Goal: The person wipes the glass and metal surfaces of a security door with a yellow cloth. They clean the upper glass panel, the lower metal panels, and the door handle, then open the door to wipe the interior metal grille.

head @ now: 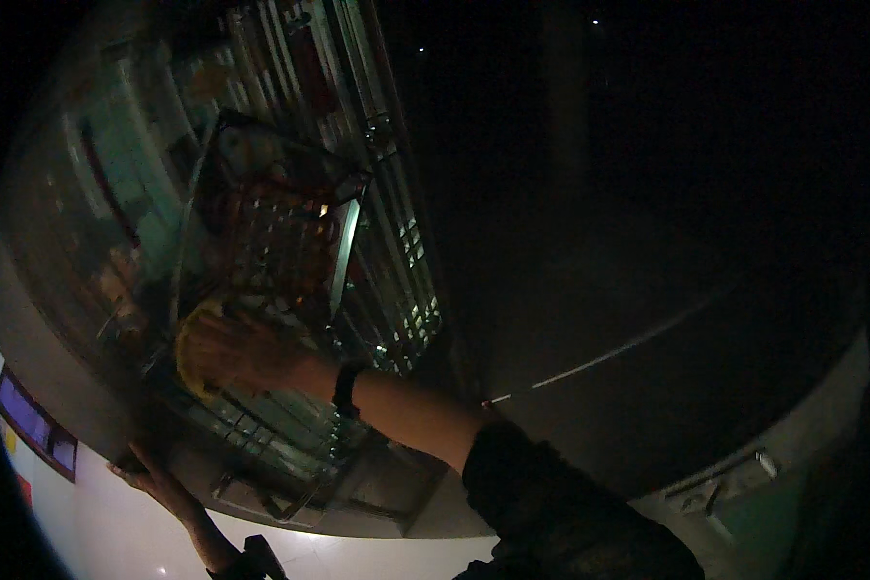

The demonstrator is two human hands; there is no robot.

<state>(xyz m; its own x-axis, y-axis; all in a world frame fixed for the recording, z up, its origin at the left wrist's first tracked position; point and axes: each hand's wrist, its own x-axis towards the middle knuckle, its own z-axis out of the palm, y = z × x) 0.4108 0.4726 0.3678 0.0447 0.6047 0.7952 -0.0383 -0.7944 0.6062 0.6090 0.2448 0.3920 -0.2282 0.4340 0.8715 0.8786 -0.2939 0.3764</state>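
My right hand [257, 354], a dark band on its wrist, is spread over a round-edged yellow pad [188, 355]. It may be a cloth or a sponge; the hand hides most of it. Hand and pad lie over a dark, glossy, glass-like surface [156, 217]. Lower left, my left hand [148, 480] is at the near edge of that dark surface, fingers apart and nothing visible in it. Whether it touches the edge is too dark to tell. A dark band or watch sits on the left wrist.
Metal bars [362, 109] and a reddish gridded object [275, 243] show in or through the surface, blurred. A thin pale line [594, 362] crosses the dark area at right. Below lies a pale shiny floor [145, 544]; at far left is a purple-lit panel [32, 420].
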